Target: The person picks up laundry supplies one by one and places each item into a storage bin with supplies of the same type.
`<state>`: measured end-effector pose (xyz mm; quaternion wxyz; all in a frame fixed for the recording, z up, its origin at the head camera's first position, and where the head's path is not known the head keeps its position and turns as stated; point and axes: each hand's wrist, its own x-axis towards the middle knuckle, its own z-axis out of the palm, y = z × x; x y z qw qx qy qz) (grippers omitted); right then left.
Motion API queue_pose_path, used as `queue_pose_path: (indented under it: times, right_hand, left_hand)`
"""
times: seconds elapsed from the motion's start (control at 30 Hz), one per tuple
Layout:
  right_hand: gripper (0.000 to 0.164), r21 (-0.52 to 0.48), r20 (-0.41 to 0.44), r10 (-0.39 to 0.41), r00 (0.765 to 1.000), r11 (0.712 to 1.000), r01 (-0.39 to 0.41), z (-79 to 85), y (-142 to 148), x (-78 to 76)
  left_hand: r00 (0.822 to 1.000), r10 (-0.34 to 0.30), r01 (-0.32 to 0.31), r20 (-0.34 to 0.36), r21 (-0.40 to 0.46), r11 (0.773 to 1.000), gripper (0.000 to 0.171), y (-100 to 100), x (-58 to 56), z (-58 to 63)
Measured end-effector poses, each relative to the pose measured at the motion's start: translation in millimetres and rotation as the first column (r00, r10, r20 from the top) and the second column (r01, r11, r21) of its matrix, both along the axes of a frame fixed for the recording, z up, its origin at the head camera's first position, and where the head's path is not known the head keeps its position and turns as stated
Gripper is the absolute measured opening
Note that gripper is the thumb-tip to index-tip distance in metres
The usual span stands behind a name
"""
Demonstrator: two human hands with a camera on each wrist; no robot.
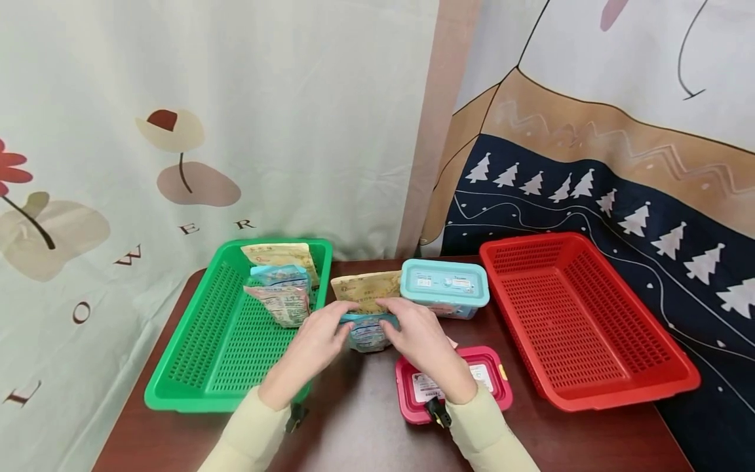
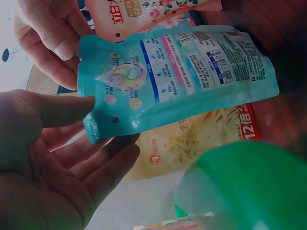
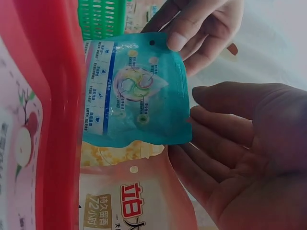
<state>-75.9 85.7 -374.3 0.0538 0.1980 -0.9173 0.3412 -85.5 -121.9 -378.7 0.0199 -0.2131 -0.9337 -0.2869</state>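
An upright teal-blue pouch (image 1: pixel 368 337) with printed panels stands on the table between my two hands. My left hand (image 1: pixel 321 334) pinches one top corner, thumb on the printed face and fingers behind. At the other top corner is my right hand (image 1: pixel 419 331), its fingers reaching behind the edge and its thumb apart from the pouch in the right wrist view (image 3: pixel 249 139). Just behind stands a tan pouch (image 1: pixel 366 285). A pink pouch (image 3: pixel 134 191) is close by the right hand, mostly hidden by it in the head view.
On the left, a green basket (image 1: pixel 183 347) holds several upright pouches (image 1: pixel 283 301). A red basket (image 1: pixel 566 314) stands on the right. A light-blue lidded box (image 1: pixel 445 282) is at the back, and a crimson lidded box (image 1: pixel 495 387) lies under the right forearm. Curtains hang behind the table.
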Motion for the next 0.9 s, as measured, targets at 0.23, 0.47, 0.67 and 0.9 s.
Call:
queue_pose_path:
  times: [0.23,0.47,0.67,0.9]
  right_hand:
    - [0.036,0.085,-0.052,0.022,0.998,0.996,-0.017,0.3,-3.5,0.3]
    - [0.029,0.121,-0.076,0.039,0.996,0.992,-0.029,-0.4,-4.2,-0.4]
    - [0.021,0.144,-0.102,0.064,0.993,0.988,-0.049,-1.3,-4.6,-1.5]
    - [0.015,0.152,-0.123,0.07,0.99,0.987,-0.05,-1.5,-5.2,-1.8]
  left_hand:
    - [0.999,-0.022,0.021,-0.025,-0.03,0.999,0.019,0.4,-2.2,-4.1]
    - [0.999,-0.024,0.024,-0.043,-0.012,1.0,0.018,0.3,-2.4,-3.9]
    - [0.998,-0.01,0.01,-0.057,0.004,1.0,0.017,-2.0,-0.8,-4.2]
    - [0.997,0.006,-0.005,-0.075,0.004,1.0,0.017,-5.7,1.2,-4.2]
